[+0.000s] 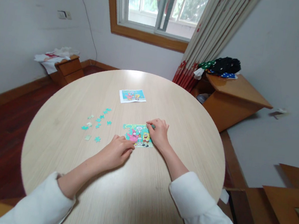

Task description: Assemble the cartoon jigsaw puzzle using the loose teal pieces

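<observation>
comparing the loose pieces (pixel 98 120), spread at left, is made easier by their separation. the left hand (pixel 119 150) is half curled at the lower-left edge of the part-assembled puzzle (pixel 139 136); light, level pressure should be applied. the right hand (pixel 159 133) is bent over the upper-right corner. whether anything is pinched by either cannot be told.

One head-worn camera supplied the view. It sat above the near side of the round desk (pixel 185 131), faced forward and tilted downward. The desk was near and filled mid-frame; coverage was wide, taking in the window (pixel 143 1) at top, the left wall (pixel 17 25) and the right wall (pixel 288 64).
</observation>
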Motion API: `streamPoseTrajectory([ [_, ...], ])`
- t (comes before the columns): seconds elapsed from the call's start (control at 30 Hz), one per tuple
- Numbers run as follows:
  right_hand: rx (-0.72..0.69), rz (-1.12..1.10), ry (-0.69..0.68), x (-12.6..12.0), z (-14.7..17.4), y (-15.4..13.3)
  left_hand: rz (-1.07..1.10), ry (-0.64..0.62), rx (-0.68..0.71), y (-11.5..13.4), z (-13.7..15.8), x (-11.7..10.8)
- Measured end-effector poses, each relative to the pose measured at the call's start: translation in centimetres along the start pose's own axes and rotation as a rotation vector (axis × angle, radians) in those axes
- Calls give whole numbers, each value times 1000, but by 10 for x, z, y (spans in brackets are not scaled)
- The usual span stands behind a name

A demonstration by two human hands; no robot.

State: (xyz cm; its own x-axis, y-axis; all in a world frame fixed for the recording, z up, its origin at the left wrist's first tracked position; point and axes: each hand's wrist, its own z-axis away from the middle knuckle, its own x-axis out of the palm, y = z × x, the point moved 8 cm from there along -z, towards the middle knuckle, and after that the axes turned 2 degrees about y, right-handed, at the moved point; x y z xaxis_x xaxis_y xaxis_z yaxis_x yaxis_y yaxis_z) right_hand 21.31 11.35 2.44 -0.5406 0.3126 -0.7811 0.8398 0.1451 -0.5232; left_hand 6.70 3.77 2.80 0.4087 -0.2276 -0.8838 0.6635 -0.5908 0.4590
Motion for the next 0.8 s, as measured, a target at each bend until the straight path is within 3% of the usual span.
streamPoseTrajectory([
  [0.13,-41,18,13,-3,1,-4,-6,-2,3,0,0,0],
  [0.37,-61,81,-123,7,3,-6,-8,-2,3,0,0,0],
  [0.6,-63,64,-59,2,3,-6,-10,-4,10,0,0,1],
  [0.8,-21,65,-109,6,2,-2,0,3,4,1,0,-1],
])
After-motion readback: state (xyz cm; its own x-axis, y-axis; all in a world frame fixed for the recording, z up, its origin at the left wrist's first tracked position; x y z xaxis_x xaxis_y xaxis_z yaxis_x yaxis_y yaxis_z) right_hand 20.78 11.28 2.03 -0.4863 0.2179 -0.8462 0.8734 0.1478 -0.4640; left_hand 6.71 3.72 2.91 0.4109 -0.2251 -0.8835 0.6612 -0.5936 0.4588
